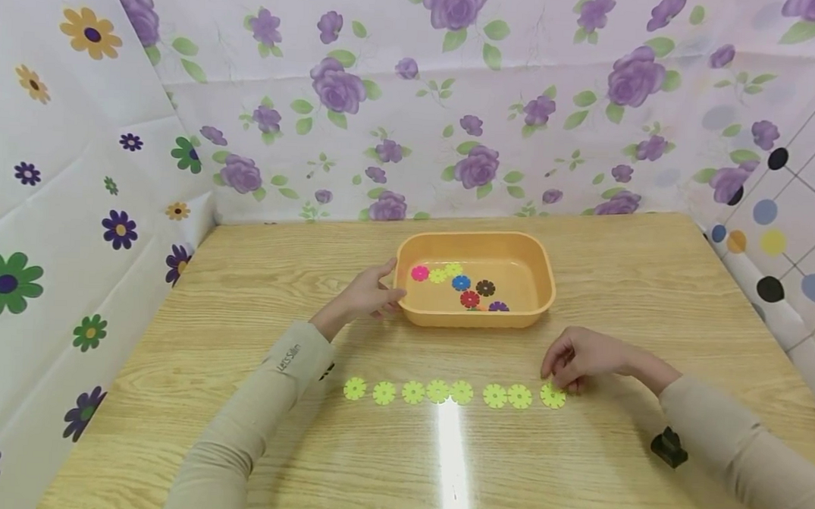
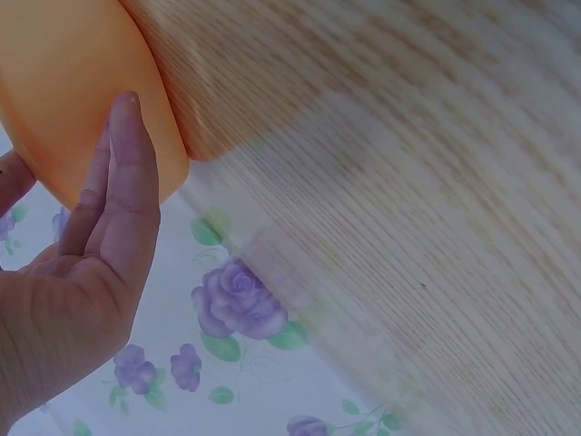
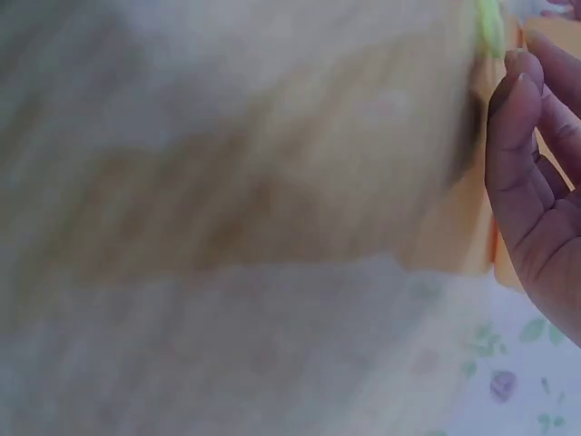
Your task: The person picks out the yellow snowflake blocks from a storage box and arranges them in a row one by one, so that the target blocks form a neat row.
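Observation:
My left hand (image 1: 368, 291) rests against the left end of an orange plastic basin (image 1: 476, 320), its fingers fairly straight along the wall. Several flower-shaped plastic discs lie inside, among them a pink disc (image 1: 419, 273), a blue disc (image 1: 461, 283), a red disc (image 1: 470, 299) and a brown disc (image 1: 485, 288). In front of the basin, several yellow-green flower-shaped discs (image 1: 413, 393) form a row on the table. At the row's right end my right hand (image 1: 583, 359) pinches a yellow-green flower-shaped disc (image 1: 553, 397), which also shows at the fingertips in the right wrist view.
The wood-grain table (image 1: 289, 462) carries a bright light reflection near the front. A small black object (image 1: 668, 448) lies beside the right sleeve. Flower-printed cloth (image 1: 455, 97) hangs behind the table, with patterned sheets on both sides.

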Demonstrator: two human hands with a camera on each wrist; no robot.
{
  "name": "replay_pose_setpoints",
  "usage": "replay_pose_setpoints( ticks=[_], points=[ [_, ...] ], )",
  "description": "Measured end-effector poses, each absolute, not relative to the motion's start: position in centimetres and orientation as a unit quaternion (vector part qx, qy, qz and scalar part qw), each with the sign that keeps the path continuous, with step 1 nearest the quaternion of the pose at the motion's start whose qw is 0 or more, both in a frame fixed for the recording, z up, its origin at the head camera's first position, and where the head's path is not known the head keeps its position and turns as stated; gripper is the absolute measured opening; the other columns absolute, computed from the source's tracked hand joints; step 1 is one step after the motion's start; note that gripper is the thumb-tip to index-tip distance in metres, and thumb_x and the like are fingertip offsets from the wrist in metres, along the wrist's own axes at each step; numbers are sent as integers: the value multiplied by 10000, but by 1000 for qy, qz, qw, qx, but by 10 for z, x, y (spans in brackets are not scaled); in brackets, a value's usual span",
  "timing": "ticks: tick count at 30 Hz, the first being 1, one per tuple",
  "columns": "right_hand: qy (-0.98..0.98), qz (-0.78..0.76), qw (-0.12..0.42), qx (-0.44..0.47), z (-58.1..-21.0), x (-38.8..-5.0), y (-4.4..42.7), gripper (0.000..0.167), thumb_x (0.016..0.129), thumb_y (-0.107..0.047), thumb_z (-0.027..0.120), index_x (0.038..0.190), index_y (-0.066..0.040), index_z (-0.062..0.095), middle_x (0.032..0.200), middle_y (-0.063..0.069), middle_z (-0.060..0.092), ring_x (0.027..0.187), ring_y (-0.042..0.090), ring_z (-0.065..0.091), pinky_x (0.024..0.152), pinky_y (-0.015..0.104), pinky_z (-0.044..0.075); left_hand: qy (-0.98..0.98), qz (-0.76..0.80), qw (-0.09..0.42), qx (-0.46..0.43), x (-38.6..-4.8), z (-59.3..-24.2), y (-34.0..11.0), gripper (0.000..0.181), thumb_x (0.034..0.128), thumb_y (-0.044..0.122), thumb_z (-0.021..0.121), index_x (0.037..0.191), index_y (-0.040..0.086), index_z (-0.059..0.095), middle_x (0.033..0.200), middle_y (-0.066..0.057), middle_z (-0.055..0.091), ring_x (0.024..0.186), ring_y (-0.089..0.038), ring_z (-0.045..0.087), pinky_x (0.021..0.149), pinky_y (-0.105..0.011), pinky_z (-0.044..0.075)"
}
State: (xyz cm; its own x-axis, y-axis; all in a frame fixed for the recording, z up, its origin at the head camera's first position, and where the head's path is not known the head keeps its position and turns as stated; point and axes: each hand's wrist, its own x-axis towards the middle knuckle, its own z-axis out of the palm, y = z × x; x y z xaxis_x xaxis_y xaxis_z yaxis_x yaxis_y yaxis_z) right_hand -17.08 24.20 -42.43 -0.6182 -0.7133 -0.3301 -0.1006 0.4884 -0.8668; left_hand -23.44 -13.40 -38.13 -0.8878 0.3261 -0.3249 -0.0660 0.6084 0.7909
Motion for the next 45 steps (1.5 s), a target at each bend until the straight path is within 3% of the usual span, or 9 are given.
replay_pose_setpoints(
  ticks=[6,12,15,21,28,39,45],
  points=[
    [810,-436,305,-244,-403,-183,241,163,820,-100,658,936,14,648,661,96,581,535,146,530,493,333,480,868,438,223,75,-234,-380,-135,712,919,188,552,1471,140,104,918,-219,653,842,-332,641,685,-454,521],
    [811,-457,277,-239,-384,-194,230,242,851,-125,637,992,71,620,718,245,581,512,156,513,477,353,467,866,441,221,80,-234,-382,-135,707,921,181,548,1470,136,106,912,-219,654,845,-341,639,681,-460,520],
    [809,-466,264,-242,-380,-201,225,268,848,-140,646,1004,75,612,715,259,573,508,167,507,486,358,467,865,442,221,82,-234,-381,-135,708,921,183,549,1470,137,105,908,-212,655,844,-343,638,667,-449,524],
    [809,-482,240,-236,-374,-215,211,280,856,-114,632,1049,84,592,687,249,556,516,249,503,505,350,465,864,445,221,83,-234,-381,-134,710,919,181,552,1469,128,106,904,-212,655,840,-338,639,642,-433,528],
    [819,-494,207,-206,-370,-231,190,333,839,-152,661,1094,50,586,712,200,559,532,158,474,495,296,423,864,444,221,85,-234,-382,-135,713,919,182,554,1470,132,104,894,-198,658,830,-336,641,653,-455,523],
    [825,-507,165,-187,-374,-253,160,346,819,-139,682,1119,14,599,732,108,564,600,265,517,534,357,467,866,443,217,82,-234,-382,-134,712,914,180,560,1469,127,115,888,-232,651,821,-354,633,658,-467,517],
    [848,-478,144,-177,-380,-262,142,447,812,-168,693,1209,-7,565,845,97,531,745,304,494,620,390,472,868,441,212,79,-234,-382,-133,704,913,179,563,1468,130,133,900,-223,654,826,-345,636,650,-451,520]
  ],
)
